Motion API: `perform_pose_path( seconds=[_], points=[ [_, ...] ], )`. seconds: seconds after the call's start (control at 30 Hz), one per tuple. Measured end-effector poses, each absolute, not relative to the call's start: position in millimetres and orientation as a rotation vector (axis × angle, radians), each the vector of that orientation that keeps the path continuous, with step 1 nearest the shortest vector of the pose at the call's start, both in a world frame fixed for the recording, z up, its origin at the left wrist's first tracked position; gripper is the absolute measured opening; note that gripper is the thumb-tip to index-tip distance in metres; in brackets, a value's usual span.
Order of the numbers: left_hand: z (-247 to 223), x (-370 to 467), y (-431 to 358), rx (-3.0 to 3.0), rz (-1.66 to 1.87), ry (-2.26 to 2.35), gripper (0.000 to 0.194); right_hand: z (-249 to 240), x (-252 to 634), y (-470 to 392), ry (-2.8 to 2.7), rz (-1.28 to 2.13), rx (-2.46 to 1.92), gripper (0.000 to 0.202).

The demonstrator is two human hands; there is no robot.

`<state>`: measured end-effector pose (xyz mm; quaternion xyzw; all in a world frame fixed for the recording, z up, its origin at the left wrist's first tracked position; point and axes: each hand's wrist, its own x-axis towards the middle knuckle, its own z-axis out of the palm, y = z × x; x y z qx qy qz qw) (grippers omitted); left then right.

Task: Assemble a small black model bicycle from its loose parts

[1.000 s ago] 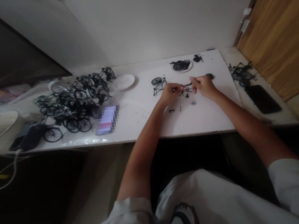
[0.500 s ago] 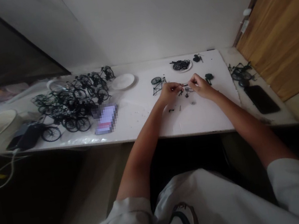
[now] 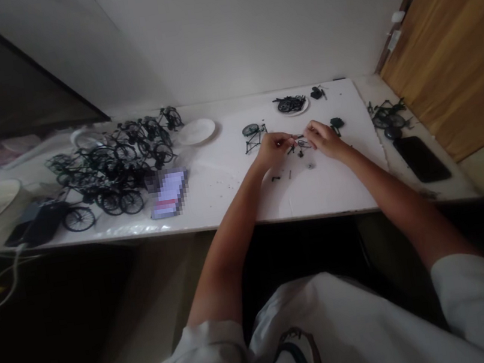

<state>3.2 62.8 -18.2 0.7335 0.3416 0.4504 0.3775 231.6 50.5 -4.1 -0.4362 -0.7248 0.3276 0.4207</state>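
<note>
My left hand [image 3: 274,147] and my right hand [image 3: 323,138] meet fingertip to fingertip over the white board [image 3: 330,192], both pinched on a small dark part [image 3: 300,136] too tiny to make out. Left of my left hand lies a dark miniature bicycle frame [image 3: 253,140] with a wheel [image 3: 250,129]. Below the hands are loose small pieces, among them a black one [image 3: 275,178] and a thin pin [image 3: 290,174]. A dark green part [image 3: 337,125] rests just right of my right hand.
Many black miniature bicycles [image 3: 116,164] crowd the left, beside a lit phone [image 3: 168,193] and a white dish [image 3: 197,132]. At the back, black parts [image 3: 291,104] fill another dish. A dark phone [image 3: 422,159] and green bicycle parts [image 3: 390,115] lie right, near a wooden panel [image 3: 463,51].
The view has shifted slightly, so the table objects appear a little further left. Both hands keep nearly the same pinched pose around the small part.
</note>
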Motion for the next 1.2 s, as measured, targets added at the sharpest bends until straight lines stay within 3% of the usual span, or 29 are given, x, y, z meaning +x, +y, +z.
perform_pose_path(
  seconds=[0.13,0.33,0.5,0.93,1.2],
  points=[
    [-17,1,63,1.893,1.183,0.859,0.031,-4,230,51,-1.773,0.873,-1.051,0.061],
    [-16,2,63,1.886,1.148,0.841,0.035,0,229,48,-1.847,0.784,-1.132,0.079],
    [-18,3,65,1.890,1.165,0.859,0.035,2,229,49,-1.788,0.730,-1.166,0.080],
    [-27,0,77,1.713,1.397,0.893,0.056,-5,230,59,-1.586,0.502,-1.171,0.037],
    [-27,0,76,1.647,1.362,0.856,0.067,-8,231,60,-1.609,0.421,-1.132,0.028]
  ],
)
